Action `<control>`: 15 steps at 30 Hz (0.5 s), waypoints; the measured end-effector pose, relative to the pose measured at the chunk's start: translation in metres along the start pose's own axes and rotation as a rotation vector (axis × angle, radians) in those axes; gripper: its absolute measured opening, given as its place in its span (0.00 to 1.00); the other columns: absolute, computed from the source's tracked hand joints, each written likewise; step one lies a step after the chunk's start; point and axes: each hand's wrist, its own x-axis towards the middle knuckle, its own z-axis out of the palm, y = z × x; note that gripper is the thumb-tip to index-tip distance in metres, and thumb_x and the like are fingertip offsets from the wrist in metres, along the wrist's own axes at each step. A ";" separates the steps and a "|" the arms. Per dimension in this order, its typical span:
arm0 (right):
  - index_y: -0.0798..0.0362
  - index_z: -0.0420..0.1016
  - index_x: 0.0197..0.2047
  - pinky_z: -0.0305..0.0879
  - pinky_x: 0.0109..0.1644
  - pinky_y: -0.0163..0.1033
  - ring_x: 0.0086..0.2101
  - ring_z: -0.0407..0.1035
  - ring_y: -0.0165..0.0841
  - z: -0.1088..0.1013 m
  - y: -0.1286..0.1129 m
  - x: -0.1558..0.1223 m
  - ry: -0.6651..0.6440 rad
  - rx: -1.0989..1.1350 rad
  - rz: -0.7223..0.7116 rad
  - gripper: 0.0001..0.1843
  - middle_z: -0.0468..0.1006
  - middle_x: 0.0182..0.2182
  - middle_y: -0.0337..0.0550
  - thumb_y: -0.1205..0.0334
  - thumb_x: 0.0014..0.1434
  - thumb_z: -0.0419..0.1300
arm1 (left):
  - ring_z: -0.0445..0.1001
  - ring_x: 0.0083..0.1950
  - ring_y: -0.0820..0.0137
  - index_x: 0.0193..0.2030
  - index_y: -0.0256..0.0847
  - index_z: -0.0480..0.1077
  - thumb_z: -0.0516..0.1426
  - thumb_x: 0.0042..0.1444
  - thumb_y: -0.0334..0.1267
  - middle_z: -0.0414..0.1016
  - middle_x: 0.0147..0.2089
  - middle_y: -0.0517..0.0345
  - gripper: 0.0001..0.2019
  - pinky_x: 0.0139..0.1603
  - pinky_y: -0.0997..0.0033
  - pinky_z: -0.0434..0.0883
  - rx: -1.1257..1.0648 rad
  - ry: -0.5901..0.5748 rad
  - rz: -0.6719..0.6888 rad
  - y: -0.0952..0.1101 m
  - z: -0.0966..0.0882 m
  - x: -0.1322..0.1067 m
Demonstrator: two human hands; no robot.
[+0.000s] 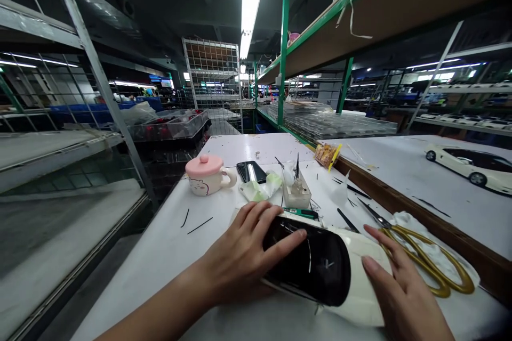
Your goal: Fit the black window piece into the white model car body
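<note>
Model car body point(324, 266), cream shell with black glossy glass, lies on the white-topped bench point(160, 272) directly in front of the wearer, between both hands. Left hand point(240, 256): fingers point(260, 216) spread, thumb point(288, 242) across the black glass; no pinch. Right hand point(400, 293): fingers point(376, 269) slightly apart, flat against the cream shell at the far right end; no pinch.

Just beyond: green-handled tool point(302, 213), clear box holding slender tools point(296, 192). Right: gold-handled scissors point(428, 261) on white cloth point(424, 240). Farther left: pink-lidded mug point(208, 175), smartphone point(251, 171). On adjacent board: white model car point(468, 166).
</note>
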 end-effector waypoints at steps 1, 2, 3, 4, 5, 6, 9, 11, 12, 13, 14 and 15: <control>0.45 0.66 0.59 0.53 0.68 0.54 0.62 0.61 0.49 -0.003 -0.001 0.000 -0.034 0.051 0.080 0.38 0.70 0.61 0.48 0.38 0.50 0.67 | 0.63 0.62 0.43 0.70 0.44 0.52 0.59 0.58 0.49 0.62 0.61 0.33 0.35 0.57 0.36 0.65 0.019 0.054 0.025 -0.001 0.003 -0.001; 0.47 0.67 0.59 0.59 0.65 0.53 0.59 0.65 0.50 -0.007 -0.002 0.000 -0.076 0.119 0.158 0.39 0.73 0.58 0.50 0.39 0.48 0.68 | 0.63 0.62 0.45 0.69 0.45 0.53 0.58 0.59 0.48 0.62 0.61 0.34 0.33 0.57 0.37 0.65 0.030 0.103 0.044 -0.003 0.005 -0.002; 0.49 0.68 0.59 0.64 0.61 0.51 0.56 0.69 0.50 -0.010 -0.003 0.001 -0.126 0.195 0.228 0.39 0.75 0.56 0.52 0.41 0.47 0.69 | 0.62 0.62 0.46 0.68 0.46 0.55 0.57 0.60 0.47 0.62 0.61 0.35 0.31 0.57 0.37 0.66 0.036 0.141 0.056 -0.004 0.008 -0.003; 0.51 0.70 0.57 0.68 0.57 0.50 0.53 0.72 0.50 -0.013 -0.004 0.001 -0.181 0.265 0.281 0.38 0.77 0.53 0.53 0.43 0.47 0.70 | 0.62 0.62 0.48 0.68 0.46 0.55 0.57 0.60 0.46 0.62 0.61 0.36 0.30 0.58 0.38 0.66 0.038 0.171 0.065 -0.005 0.009 -0.004; 0.53 0.72 0.55 0.70 0.55 0.49 0.50 0.74 0.50 -0.015 -0.007 0.002 -0.247 0.315 0.315 0.36 0.79 0.50 0.54 0.44 0.47 0.71 | 0.62 0.63 0.48 0.67 0.47 0.56 0.57 0.61 0.45 0.62 0.62 0.37 0.29 0.58 0.38 0.66 0.037 0.197 0.078 -0.006 0.010 -0.004; 0.54 0.74 0.53 0.70 0.54 0.49 0.49 0.75 0.49 -0.016 -0.010 0.002 -0.331 0.347 0.331 0.34 0.80 0.48 0.54 0.46 0.47 0.72 | 0.61 0.64 0.49 0.67 0.47 0.56 0.56 0.61 0.44 0.61 0.63 0.37 0.28 0.59 0.38 0.66 0.037 0.205 0.089 -0.007 0.011 -0.005; 0.56 0.77 0.51 0.70 0.54 0.50 0.46 0.76 0.48 -0.014 -0.021 0.006 -0.621 0.385 0.304 0.31 0.82 0.44 0.52 0.51 0.44 0.74 | 0.58 0.68 0.49 0.67 0.52 0.56 0.56 0.60 0.35 0.56 0.67 0.39 0.29 0.61 0.37 0.65 0.060 0.162 0.091 -0.009 0.010 -0.008; 0.58 0.78 0.50 0.70 0.53 0.49 0.45 0.77 0.47 -0.012 -0.027 0.009 -0.698 0.394 0.263 0.32 0.83 0.41 0.50 0.57 0.41 0.76 | 0.56 0.70 0.48 0.65 0.56 0.59 0.57 0.56 0.29 0.55 0.70 0.42 0.31 0.62 0.36 0.64 0.080 0.160 0.058 -0.013 0.010 -0.010; 0.58 0.77 0.50 0.71 0.52 0.47 0.45 0.77 0.46 -0.011 -0.029 0.010 -0.676 0.397 0.254 0.33 0.83 0.41 0.50 0.58 0.40 0.76 | 0.56 0.70 0.48 0.64 0.56 0.60 0.58 0.55 0.29 0.55 0.70 0.43 0.31 0.63 0.35 0.64 0.093 0.169 0.069 -0.016 0.009 -0.010; 0.59 0.77 0.50 0.71 0.51 0.46 0.45 0.77 0.46 -0.010 -0.030 0.011 -0.636 0.404 0.254 0.32 0.83 0.41 0.50 0.59 0.40 0.75 | 0.58 0.70 0.48 0.63 0.56 0.61 0.59 0.55 0.30 0.56 0.70 0.44 0.30 0.64 0.35 0.63 0.114 0.183 0.101 -0.019 0.009 -0.009; 0.59 0.76 0.51 0.71 0.51 0.45 0.45 0.77 0.45 -0.010 -0.030 0.010 -0.590 0.416 0.257 0.32 0.83 0.42 0.50 0.59 0.42 0.74 | 0.60 0.69 0.48 0.63 0.55 0.62 0.61 0.55 0.33 0.59 0.69 0.46 0.29 0.66 0.36 0.62 0.137 0.202 0.141 -0.023 0.009 -0.008; 0.59 0.76 0.52 0.71 0.53 0.45 0.47 0.77 0.44 -0.011 -0.030 0.009 -0.550 0.432 0.260 0.31 0.83 0.44 0.50 0.57 0.45 0.72 | 0.61 0.69 0.50 0.62 0.54 0.63 0.62 0.55 0.36 0.61 0.68 0.47 0.28 0.68 0.37 0.59 0.149 0.235 0.166 -0.025 0.008 -0.007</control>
